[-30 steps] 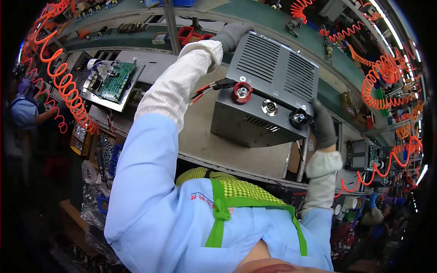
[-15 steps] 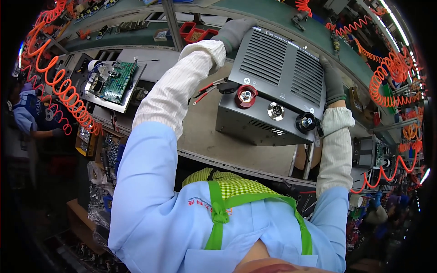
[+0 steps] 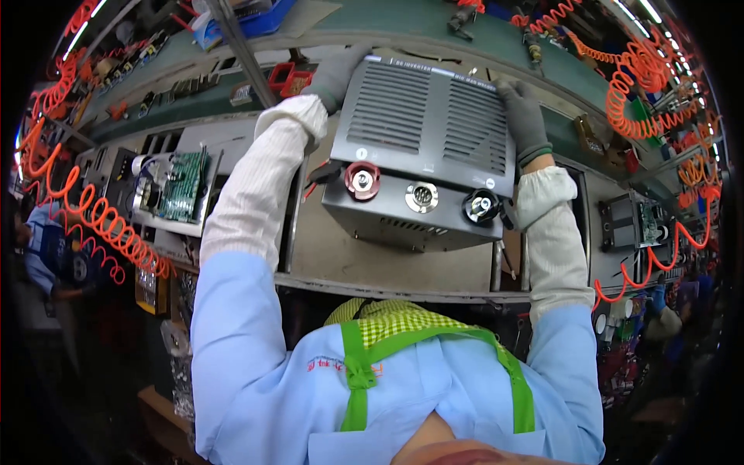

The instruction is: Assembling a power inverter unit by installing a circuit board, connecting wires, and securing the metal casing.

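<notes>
A dark grey metal welding machine (image 3: 432, 128) with two slotted vent fields sits over the bench in front of me. Along its near edge are a red ringed socket (image 3: 362, 180), a round multi-pin connector (image 3: 421, 198) and a black socket (image 3: 481, 204). My left hand (image 3: 339, 80), in a grey glove, grips the far left corner; its fingertips are mostly hidden behind the casing. Gloved in grey too, my right hand (image 3: 525, 120) holds the right side near the far corner. Red and black leads (image 3: 316, 180) stick out beside the left side.
On the left bench lies a green circuit board (image 3: 184, 186) on a metal plate. Another unit with a board (image 3: 634, 222) stands at right. Coiled orange hoses (image 3: 101, 229) hang at both sides. Red bins (image 3: 291, 79) stand beyond my left hand. A co-worker (image 3: 54, 252) is at far left.
The view has shifted, and the machine appears further left and less tilted in it. Both hands have stayed on the machine and moved with it.
</notes>
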The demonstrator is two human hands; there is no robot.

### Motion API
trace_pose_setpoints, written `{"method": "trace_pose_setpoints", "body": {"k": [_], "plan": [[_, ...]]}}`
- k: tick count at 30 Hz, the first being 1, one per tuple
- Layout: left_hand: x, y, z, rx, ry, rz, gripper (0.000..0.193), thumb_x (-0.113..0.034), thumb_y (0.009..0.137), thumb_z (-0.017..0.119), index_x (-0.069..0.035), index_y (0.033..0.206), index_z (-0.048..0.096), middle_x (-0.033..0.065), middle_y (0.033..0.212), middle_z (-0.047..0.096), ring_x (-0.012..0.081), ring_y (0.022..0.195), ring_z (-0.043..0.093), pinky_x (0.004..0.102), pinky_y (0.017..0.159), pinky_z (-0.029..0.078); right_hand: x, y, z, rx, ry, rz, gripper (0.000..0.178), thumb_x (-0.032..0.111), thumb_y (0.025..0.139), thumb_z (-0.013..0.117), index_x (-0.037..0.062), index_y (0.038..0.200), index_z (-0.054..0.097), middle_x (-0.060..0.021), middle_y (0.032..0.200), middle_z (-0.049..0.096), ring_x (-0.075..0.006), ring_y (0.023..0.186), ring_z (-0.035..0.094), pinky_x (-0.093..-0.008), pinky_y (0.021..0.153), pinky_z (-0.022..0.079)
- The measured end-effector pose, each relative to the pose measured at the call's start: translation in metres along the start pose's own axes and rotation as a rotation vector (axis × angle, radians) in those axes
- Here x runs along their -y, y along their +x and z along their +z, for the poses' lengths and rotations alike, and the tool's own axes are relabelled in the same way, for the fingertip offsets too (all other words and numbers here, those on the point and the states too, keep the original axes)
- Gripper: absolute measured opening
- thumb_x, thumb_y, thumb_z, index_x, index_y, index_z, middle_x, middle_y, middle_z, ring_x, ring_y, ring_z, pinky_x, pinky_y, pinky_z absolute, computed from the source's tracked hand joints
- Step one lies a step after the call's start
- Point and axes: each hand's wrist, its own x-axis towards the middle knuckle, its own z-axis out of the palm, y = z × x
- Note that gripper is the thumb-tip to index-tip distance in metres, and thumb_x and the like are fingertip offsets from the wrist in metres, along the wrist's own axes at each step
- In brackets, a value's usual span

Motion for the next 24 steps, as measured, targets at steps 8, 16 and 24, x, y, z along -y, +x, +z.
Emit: {"method": "trace_pose_setpoints", "body": {"k": [8,16,24], "plan": [[-0.009,0.001,-0.002,0.061,-0.108,-0.042,0.026,-0.013,0.085,0.056,-0.01,0.11,0.061,0.023,0.099,0.066,0.039,0.093,0.064,0.0424,0.079,0.05,0.018,-0.013,-0.051,0.02,-0.349,-0.022,0.051,0.039,0.092,0.057,-0.0048,0.117,0.058,-0.0178,0.116,0.062,-0.0237,0.104,0.06,-0.0327,0.092,0.046],[-0.022,0.006,0.003,-0.019,0.177,0.127,0.027,-0.016,0.09,0.053,-0.01,0.116,0.057,0.0182,0.104,0.066,0.0342,0.096,0.064,0.0366,0.084,0.049,0.016,-0.109,-0.028,0.077,0.466,0.264,0.051,0.041,0.096,0.052,-0.0065,0.112,0.061,-0.0115,0.098,0.066,-0.0166,0.088,0.058,-0.0293,0.085,0.045],[-0.03,-0.003,0.005,-0.043,0.154,0.073,0.028,-0.013,0.089,0.051,-0.011,0.116,0.059,0.0218,0.106,0.064,0.033,0.1,0.063,0.036,0.087,0.048,0.034,-0.126,-0.029,0.023,0.419,0.294,0.042,0.033,0.099,0.049,-0.0055,0.11,0.063,-0.0088,0.103,0.067,-0.0135,0.091,0.06,-0.0274,0.085,0.046]]}}
